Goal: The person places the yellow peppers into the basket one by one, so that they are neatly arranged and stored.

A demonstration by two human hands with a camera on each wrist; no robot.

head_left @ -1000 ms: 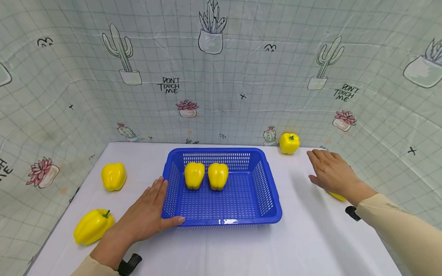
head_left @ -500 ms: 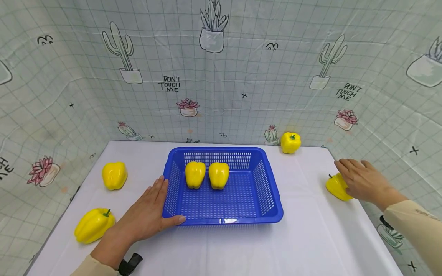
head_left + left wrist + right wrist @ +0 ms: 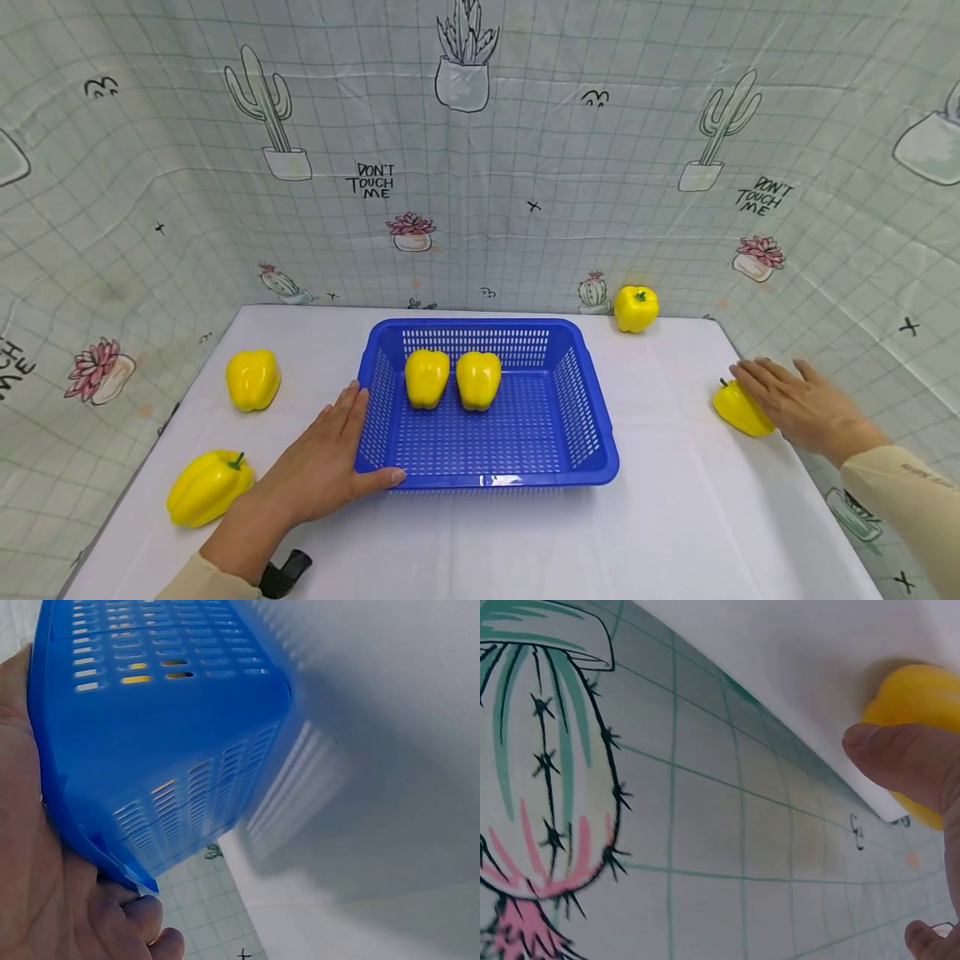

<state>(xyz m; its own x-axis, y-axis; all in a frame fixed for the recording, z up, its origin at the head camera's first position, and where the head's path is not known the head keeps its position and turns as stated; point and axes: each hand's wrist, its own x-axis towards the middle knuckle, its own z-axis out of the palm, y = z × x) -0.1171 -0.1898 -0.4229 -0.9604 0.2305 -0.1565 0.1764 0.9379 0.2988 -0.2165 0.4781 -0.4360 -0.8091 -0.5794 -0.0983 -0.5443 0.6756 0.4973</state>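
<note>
My left hand (image 3: 322, 462) lies along the left side of the blue plastic basket (image 3: 495, 481), fingers straight on the left rim and thumb on the near rim. In the left wrist view the palm sits against the basket's slotted wall (image 3: 165, 727). Two yellow bell peppers (image 3: 427, 379) (image 3: 478, 381) stand side by side inside. At the table's right edge my right hand (image 3: 806, 408) covers part of another yellow bell pepper (image 3: 738, 408), its fingers extended over it. In the right wrist view the thumb overlaps that pepper (image 3: 911, 697); contact is hard to tell.
A yellow bell pepper (image 3: 636, 308) stands at the back edge, right of the basket. Two others, a rounded one (image 3: 252, 380) and a longer one (image 3: 210, 489), lie on the left of the white table (image 3: 525, 550). A patterned cloth (image 3: 480, 183) hangs behind.
My right hand has moved right and toward me, from beyond the right-hand pepper to over it. The left hand stays at the basket, and the view has shifted slightly.
</note>
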